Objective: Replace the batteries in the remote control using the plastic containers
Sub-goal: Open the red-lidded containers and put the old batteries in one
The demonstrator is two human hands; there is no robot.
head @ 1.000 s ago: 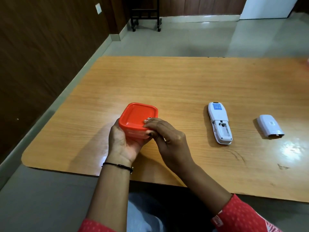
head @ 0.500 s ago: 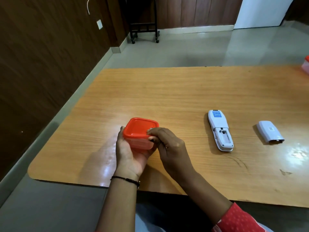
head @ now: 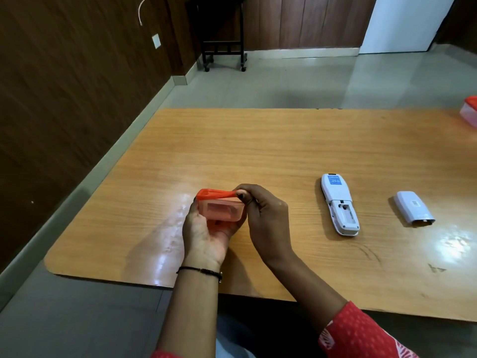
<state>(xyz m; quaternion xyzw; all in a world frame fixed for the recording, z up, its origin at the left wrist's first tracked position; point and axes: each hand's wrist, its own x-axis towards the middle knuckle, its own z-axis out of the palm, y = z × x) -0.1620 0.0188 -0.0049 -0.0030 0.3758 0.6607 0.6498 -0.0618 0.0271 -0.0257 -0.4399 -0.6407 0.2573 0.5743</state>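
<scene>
A small clear plastic container (head: 224, 211) with an orange lid (head: 215, 195) is held just above the wooden table (head: 258, 151). My left hand (head: 206, 236) cups the container from below. My right hand (head: 263, 215) pinches the lid's right corner, which is lifted off the rim. To the right, the white remote control (head: 338, 202) lies face down with its battery bay uncovered. Its white battery cover (head: 413, 211) lies further right. What is inside the container is unclear.
A second orange-lidded container (head: 469, 113) sits at the table's far right edge, partly cut off. A dark wheeled stand (head: 223, 45) is on the floor beyond the table, by the wood-panelled wall.
The lid sat flat on the container before; now my right hand has peeled its right corner up. The view has tilted upward.
</scene>
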